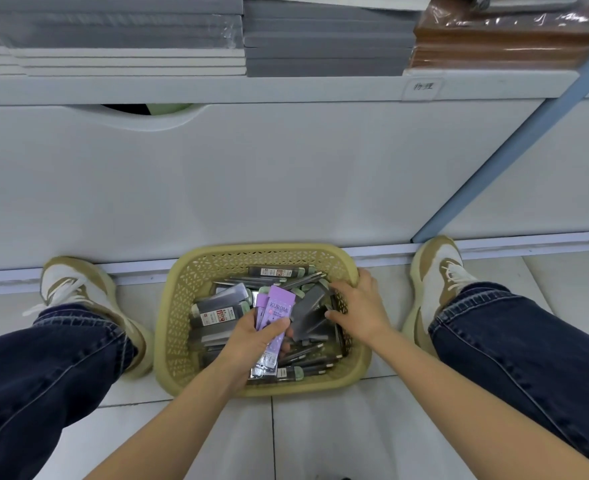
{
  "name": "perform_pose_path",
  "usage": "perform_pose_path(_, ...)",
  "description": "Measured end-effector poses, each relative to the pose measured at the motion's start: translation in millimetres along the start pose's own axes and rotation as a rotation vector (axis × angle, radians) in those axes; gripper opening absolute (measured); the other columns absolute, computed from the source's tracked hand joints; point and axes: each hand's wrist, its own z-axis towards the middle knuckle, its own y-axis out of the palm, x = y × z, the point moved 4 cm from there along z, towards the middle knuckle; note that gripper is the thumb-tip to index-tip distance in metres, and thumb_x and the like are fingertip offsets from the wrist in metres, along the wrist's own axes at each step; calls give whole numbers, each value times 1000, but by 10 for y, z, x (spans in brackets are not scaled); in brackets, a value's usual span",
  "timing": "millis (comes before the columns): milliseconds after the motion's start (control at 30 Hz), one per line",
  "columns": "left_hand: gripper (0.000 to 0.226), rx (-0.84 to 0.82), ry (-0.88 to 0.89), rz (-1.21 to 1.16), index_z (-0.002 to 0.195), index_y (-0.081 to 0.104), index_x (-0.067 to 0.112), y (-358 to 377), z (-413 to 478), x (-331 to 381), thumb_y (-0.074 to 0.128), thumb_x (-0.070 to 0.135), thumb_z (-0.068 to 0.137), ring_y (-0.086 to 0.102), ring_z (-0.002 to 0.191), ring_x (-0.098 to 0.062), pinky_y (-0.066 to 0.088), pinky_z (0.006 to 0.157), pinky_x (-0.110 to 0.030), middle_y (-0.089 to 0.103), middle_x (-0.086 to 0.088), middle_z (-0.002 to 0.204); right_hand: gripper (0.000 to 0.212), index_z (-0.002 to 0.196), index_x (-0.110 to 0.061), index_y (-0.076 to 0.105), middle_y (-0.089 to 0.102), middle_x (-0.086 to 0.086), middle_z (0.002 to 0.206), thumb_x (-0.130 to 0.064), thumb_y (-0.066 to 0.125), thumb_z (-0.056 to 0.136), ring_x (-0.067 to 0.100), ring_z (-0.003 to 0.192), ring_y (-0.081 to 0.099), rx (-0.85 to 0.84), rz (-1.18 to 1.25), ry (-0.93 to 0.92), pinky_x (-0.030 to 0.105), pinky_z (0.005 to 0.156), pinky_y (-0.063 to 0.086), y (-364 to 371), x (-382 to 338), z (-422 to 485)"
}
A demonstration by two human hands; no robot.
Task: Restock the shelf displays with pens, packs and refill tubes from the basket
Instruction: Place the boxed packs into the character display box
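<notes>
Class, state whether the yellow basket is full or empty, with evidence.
Partly full: the basket holds many dark packs and refill tubes, piled below its rim.

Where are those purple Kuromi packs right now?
In the head view, low and centre: the left hand holds the purple packs over the yellow basket, beside the right hand gripping a grey pack.

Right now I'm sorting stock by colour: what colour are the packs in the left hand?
Purple packs, head view.
</notes>
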Motion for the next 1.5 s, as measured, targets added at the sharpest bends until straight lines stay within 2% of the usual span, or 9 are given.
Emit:
perform_pose_path(133, 15, 30, -17, -22, 107, 62, 9, -21, 14, -20, 64, 14, 92, 64, 60, -19, 56, 59, -29, 73, -8, 79, 59, 129, -21, 58, -9, 12, 160, -52, 69, 80, 34, 147, -2, 134, -255, -68, 44, 117, 18, 23, -37, -113)
perform_pose_path(300, 13, 75, -32, -58, 104, 61, 7, -96, 27, -56, 64, 12, 92, 63, 55, -17, 54, 53, -26, 71, -8, 76, 36, 109, -18, 70, 5, 8, 162, -44, 67, 83, 31, 149, 5, 80, -340, -330, 46, 120, 11, 187, -390, -229)
perform_pose_path(433, 13, 82, -36, -79, 104, 61, 7, -160, 22, -67, 64, 12, 92, 63, 57, -18, 54, 53, -27, 71, -7, 75, 75, 151, -12, 21, 7, 13, 160, -8, 62, 88, 30, 146, 14, 9, -139, -167, 35, 118, 21, 180, -438, -127)
perform_pose_path(567, 17, 91, -50, -112, 107, 60, 6, -236, 21, -68, 63, 13, 93, 64, 58, -19, 54, 54, -28, 72, -8, 77, 97, 153, -6, -4, 5, 22, 157, -5, 67, 86, 36, 145, 14, -216, -176, 1, 36, 118, 19, 282, -443, -51)
perform_pose_path(700, 15, 85, -63, -159, 107, 60, 7, -262, 2, -49, 61, 12, 93, 65, 56, -18, 55, 53, -27, 73, -8, 76, 87, 151, -7, 10, 22, 21, 149, -14, 67, 86, 35, 136, 23, -200, -252, -11, 36, 115, 23, 321, -445, 13)
perform_pose_path(867, 19, 63, -36, -141, 112, 61, 7, -275, -46, -6, 60, 11, 94, 69, 64, -19, 57, 58, -27, 75, -10, 85, 87, 153, -10, 5, 2, 21, 158, -16, 64, 89, 38, 146, 4, -292, -318, -45, 40, 120, 15, 358, -446, 4)
perform_pose_path(1200, 22, 99, -2, -119, 111, 65, 5, -366, -159, 93, 65, 12, 90, 70, 67, -20, 55, 57, -27, 75, -15, 93, 21, 107, -16, 65, 48, 7, 123, -16, 69, 87, 20, 106, 53, -185, -56, -96, 30, 96, 43, 99, -418, 97)
perform_pose_path(1367, 14, 131, 29, -159, 103, 67, 7, -454, -277, 210, 65, 9, 89, 70, 65, -21, 58, 57, -28, 75, -15, 89, 55, 134, -13, 48, 54, 8, 134, -11, 71, 84, 24, 122, 52, -277, 41, -48, 31, 103, 40, 109, -350, -56)
perform_pose_path(1500, 13, 118, 90, -143, 102, 69, 5, -508, -421, 391, 65, 8, 89, 68, 62, -23, 57, 56, -29, 75, -16, 87, 34, 118, -14, 60, 65, 8, 119, -9, 69, 86, 23, 111, 60, -223, 334, -112, 41, 101, 46, -169, -582, -106)
